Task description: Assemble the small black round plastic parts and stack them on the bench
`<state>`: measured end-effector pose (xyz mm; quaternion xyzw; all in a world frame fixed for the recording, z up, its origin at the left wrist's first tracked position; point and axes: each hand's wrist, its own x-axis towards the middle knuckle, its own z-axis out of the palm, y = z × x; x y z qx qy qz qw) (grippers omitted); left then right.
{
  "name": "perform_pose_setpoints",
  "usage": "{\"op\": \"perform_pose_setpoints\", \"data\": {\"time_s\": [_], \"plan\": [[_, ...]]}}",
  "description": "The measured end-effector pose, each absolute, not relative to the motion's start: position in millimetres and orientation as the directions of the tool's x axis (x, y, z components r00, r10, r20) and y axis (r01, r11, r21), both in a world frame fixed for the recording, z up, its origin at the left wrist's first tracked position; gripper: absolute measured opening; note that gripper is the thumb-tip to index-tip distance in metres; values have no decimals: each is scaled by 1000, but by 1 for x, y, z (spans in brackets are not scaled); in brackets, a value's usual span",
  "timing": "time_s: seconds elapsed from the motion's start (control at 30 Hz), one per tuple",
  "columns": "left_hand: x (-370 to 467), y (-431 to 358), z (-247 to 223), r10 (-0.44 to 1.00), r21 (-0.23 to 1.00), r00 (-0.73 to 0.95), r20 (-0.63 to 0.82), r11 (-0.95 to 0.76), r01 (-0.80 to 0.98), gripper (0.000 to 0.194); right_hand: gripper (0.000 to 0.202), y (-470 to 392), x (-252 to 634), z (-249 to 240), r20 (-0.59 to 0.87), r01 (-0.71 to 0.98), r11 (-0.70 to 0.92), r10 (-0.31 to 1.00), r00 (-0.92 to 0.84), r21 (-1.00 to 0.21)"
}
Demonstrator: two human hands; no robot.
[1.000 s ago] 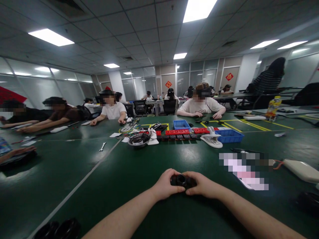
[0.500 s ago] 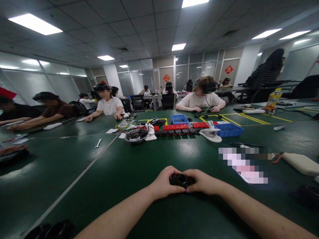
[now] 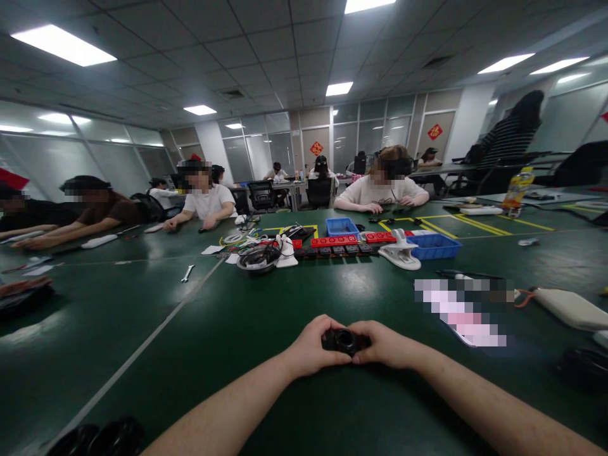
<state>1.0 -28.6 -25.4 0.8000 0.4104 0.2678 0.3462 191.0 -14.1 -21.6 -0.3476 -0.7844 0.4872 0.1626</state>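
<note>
Two hands [image 3: 342, 347] partly curled around one small black ring-shaped part [image 3: 345, 341].

A green tabletop [image 3: 266, 304] with a pale seam bore a silver metal open-ended wrench [image 3: 188, 273] at left. Farther back, a round dark bowl holding black cable [image 3: 259, 258] stood beside a white plastic clamp-like stand [image 3: 286, 251]. A row of red and black socket-like blocks [image 3: 334, 241] ran rightward to a second white plastic clamp [image 3: 401, 251], with a shallow blue plastic bin [image 3: 434, 246] just beyond it. A smaller blue plastic bin [image 3: 341, 227] lay behind the row. At right were a pixelated pink-and-white flat object [image 3: 463, 316], a cream rounded slab [image 3: 570, 308] and, farther back, an upright yellow-labelled bottle [image 3: 517, 193].
</note>
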Motion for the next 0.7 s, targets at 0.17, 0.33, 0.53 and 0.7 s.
{"op": "perform_pose_setpoints", "data": {"time_s": [0.17, 0.33, 0.53, 0.7], "plan": [[2, -28, -26, 846, 781, 515, 138, -413, 469, 38, 25, -13, 189, -26, -95, 399, 246, 739, -667, -883], [3, -28, -28, 870, 794, 472, 142, -385, 470, 42, 27, -12, 187, -32, -84, 460, 250, 802, -591, -852], [8, -30, -37, 913, 796, 362, 187, -357, 489, 41, 34, -12, 183, -41, 7, 612, 324, 887, -461, -721], [14, -37, -37, 941, 765, 262, 213, -328, 554, 34, 37, -15, 177, -44, 72, 722, 349, 920, -385, -598]]}}
